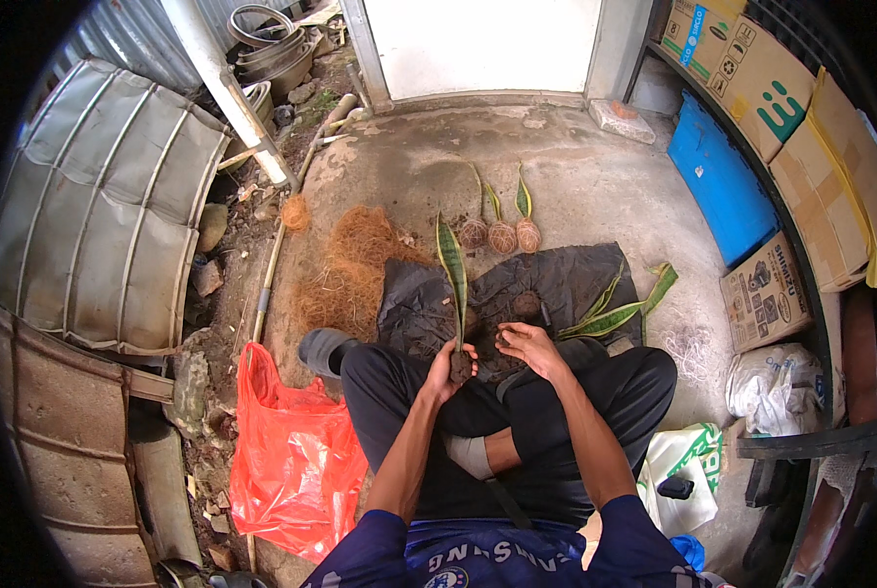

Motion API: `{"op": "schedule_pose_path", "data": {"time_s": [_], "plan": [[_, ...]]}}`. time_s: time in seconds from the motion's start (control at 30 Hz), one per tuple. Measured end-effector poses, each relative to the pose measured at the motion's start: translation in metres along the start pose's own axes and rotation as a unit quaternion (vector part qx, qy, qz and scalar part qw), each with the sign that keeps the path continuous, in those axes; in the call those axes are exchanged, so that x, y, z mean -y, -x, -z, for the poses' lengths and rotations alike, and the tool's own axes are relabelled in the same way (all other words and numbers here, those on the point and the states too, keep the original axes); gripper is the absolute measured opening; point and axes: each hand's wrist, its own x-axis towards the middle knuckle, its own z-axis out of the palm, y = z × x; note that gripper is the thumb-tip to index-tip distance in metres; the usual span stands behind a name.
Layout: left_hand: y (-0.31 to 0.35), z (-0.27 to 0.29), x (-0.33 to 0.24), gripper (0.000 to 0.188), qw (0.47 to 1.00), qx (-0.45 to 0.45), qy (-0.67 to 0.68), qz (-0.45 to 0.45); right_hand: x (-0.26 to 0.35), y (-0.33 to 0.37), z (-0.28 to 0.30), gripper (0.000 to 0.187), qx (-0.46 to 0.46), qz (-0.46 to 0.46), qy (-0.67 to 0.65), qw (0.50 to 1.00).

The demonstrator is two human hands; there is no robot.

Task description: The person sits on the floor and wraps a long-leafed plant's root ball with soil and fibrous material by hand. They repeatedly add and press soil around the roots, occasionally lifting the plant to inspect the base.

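My left hand (448, 372) is wrapped around the dark soil ball at the foot of a snake plant leaf (452, 265), which stands upright, green with yellow edges. Just to its right, my right hand (528, 348) has its fingers curled together over dark soil. Beneath both hands lies a black plastic sheet (409, 294) strewn with soil. A round soil lump (526, 305) rests on it. More snake plant leaves (605, 319) lie at the sheet's right side. Beyond it, three wrapped root balls (502, 237) with leaves stand in a row.
Brown coir fibre (350, 265) is heaped left of the sheet. A red plastic bag (296, 456) lies by my left knee. White string (690, 351) is tangled at the right, near cardboard boxes (764, 294) and a blue container (718, 181). A white door (482, 44) closes the far side.
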Motion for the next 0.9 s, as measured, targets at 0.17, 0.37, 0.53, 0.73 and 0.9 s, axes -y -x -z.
{"op": "schedule_pose_path", "data": {"time_s": [0.17,0.37,0.53,0.73,0.9], "plan": [[0.003,-0.003,-0.002,0.039,1.0,-0.009,0.01,-0.003,0.005,0.003,-0.002,0.04,0.014,0.004,0.04,0.999],[0.002,-0.001,-0.002,0.044,0.999,0.028,-0.006,-0.019,0.005,0.004,-0.003,0.038,0.027,-0.004,0.067,0.997],[0.004,-0.005,-0.003,0.043,1.0,0.029,-0.002,-0.012,0.002,0.002,-0.003,0.037,0.018,0.011,0.051,0.998],[0.002,-0.002,-0.003,0.043,0.999,0.03,-0.006,-0.01,-0.002,0.0,-0.002,0.037,0.037,0.026,0.063,0.997],[0.003,-0.004,-0.002,0.045,1.0,0.024,-0.016,-0.011,-0.004,-0.002,0.001,0.038,0.041,0.019,0.062,0.997]]}}
